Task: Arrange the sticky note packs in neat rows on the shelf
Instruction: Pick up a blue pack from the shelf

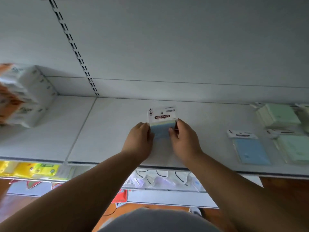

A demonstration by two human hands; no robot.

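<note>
A sticky note pack [161, 122] with a white "STICKY NOTE" header card and a blue pad sits in the middle of the white shelf [107, 131]. My left hand [139, 139] grips its left edge. My right hand [184, 139] grips its right edge, so both hands hold the same pack. The pack's lower part is hidden behind my fingers. At the right of the shelf lie a blue pack [249, 148], a green pack [294, 148] beside it and a green stack [279, 115] further back.
Stacked tissue packs [25, 96] in white and orange fill the shelf's left end. A slotted upright [75, 47] runs up the back panel. Below the shelf edge hang yellow packets [28, 169] at the left and bagged face masks [163, 180] in the middle.
</note>
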